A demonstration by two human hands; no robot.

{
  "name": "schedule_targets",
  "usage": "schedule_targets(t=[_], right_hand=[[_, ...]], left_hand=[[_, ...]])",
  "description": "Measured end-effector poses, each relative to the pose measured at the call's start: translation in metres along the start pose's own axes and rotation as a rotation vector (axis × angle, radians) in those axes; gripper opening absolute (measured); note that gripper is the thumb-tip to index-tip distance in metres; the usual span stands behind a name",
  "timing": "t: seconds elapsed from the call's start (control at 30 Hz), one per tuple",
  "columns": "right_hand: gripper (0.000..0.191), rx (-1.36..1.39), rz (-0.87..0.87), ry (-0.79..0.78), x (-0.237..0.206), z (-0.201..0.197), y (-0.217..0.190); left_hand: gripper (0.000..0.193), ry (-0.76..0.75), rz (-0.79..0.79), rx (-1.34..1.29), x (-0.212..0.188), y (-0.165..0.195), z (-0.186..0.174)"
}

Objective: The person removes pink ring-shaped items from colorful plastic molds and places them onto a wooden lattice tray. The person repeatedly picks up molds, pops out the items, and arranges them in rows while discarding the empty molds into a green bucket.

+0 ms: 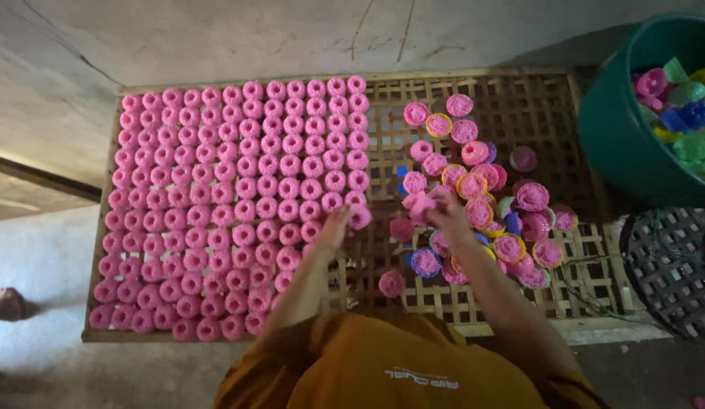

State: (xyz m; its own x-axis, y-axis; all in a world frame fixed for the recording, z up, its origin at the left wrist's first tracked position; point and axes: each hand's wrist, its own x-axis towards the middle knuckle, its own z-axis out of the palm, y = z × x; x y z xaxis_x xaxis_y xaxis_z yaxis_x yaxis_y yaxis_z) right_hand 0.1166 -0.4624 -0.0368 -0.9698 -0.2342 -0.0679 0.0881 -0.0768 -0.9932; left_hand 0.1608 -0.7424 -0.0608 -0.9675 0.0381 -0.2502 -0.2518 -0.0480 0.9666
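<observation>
A woven bamboo tray (519, 106) lies on the floor below me. Its left half is packed with rows of several pink ring-shaped cakes (231, 197). On its right half sits a loose pile of small coloured moulds filled with pink paste (489, 204). My left hand (334, 227) is at the edge of the rows, touching a pink cake (360, 217). My right hand (443, 208) is over the pile, its fingers closed on a pink piece (422, 206).
A green bucket (617, 136) holding several empty coloured moulds stands at the right. A dark woven basket (663, 273) sits below it. A bare foot (7, 303) shows at the left edge. My orange shirt (398, 363) fills the bottom.
</observation>
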Motion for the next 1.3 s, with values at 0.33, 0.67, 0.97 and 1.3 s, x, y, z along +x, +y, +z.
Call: schedule_targets(t=[0.33,0.67,0.97,1.3], right_hand=[[0.032,-0.825,-0.158,-0.210,0.004,0.120,-0.002],[0.034,-0.877,-0.230,0.038,-0.003,0.145,0.017],[0.033,-1.157,-0.152,0.096,-0.031,0.102,0.004],[0.031,-0.738,-0.081,0.104,-0.069,0.127,0.037]], left_hand=[[0.057,0.298,0.071,1.236,-0.058,0.022,-0.003],[0.027,0.518,0.375,1.138,-0.047,0.011,-0.021],[0.028,0.422,0.456,0.886,-0.055,-0.001,-0.048],[0.030,0.219,0.415,0.992,-0.060,0.009,-0.067]])
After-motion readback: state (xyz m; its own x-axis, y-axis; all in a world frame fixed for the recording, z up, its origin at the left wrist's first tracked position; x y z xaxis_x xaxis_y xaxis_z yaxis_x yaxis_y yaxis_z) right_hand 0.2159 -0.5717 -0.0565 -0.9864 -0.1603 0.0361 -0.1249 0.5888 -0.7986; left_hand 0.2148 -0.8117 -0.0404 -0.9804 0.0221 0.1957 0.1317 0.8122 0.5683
